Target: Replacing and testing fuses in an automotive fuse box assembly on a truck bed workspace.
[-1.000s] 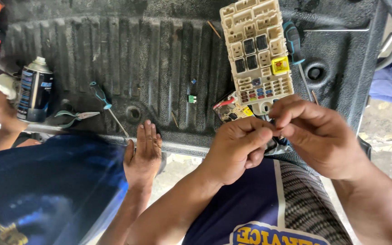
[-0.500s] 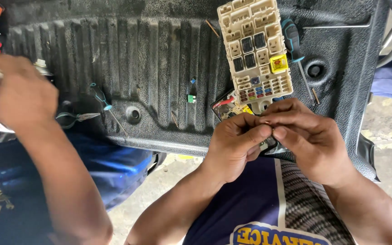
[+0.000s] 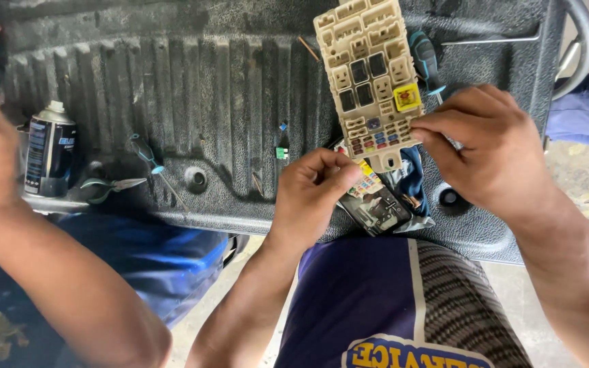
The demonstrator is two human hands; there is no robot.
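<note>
Overhead, the right hand (image 3: 492,153) is pinching the lower right edge of a beige fuse box (image 3: 371,82) propped on a black bed liner (image 3: 172,88); the left hand (image 3: 311,191), fingertips pressed together just below it, is possibly holding something tiny. Light, rigid plastic, probably best gripped by its edges.

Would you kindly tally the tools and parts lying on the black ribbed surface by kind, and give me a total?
Beige fuse box: 1
Spray can: 1
Screwdrivers, teal-handled: 2, one near the can, one beside the box
Pliers: 1
Small green fuse: 1
Total: 6
The right hand touches the fuse box; the left hand hovers just below it.
</note>
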